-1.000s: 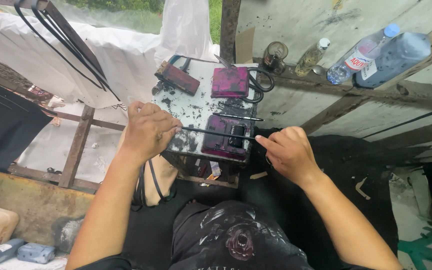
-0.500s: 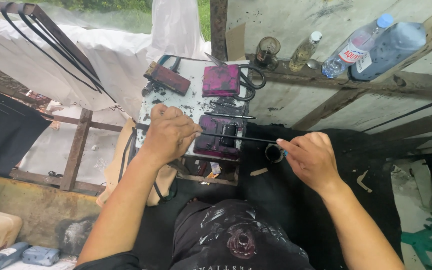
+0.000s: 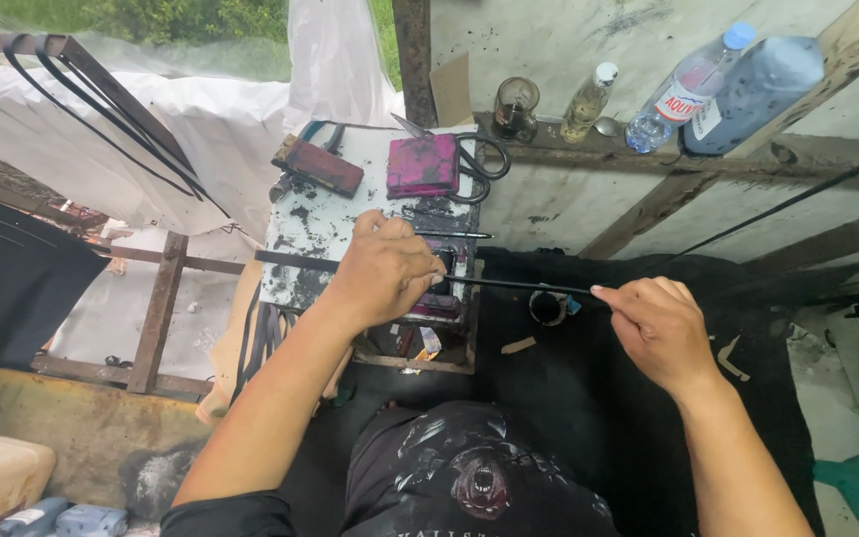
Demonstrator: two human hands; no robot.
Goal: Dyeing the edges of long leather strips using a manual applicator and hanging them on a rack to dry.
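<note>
Near: right hand [image 3: 660,333] pinches right end of thin black rubber strip [image 3: 509,284]; left hand [image 3: 385,270] closed around its middle over stained white tabletop [image 3: 315,224]. Strip pulled taut, long axis left-right, nearly level. Stage, judged: strip mid-handling, stretched between hands; other black strips hang unused on rusty metal frame [image 3: 101,85] far left. Beyond: magenta block [image 3: 422,165], black-handled scissors [image 3: 474,164].

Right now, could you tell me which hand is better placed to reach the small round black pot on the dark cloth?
Probably the right hand: it pinches the thin black strip just beside the small round black pot; the left hand is farther off.
</note>
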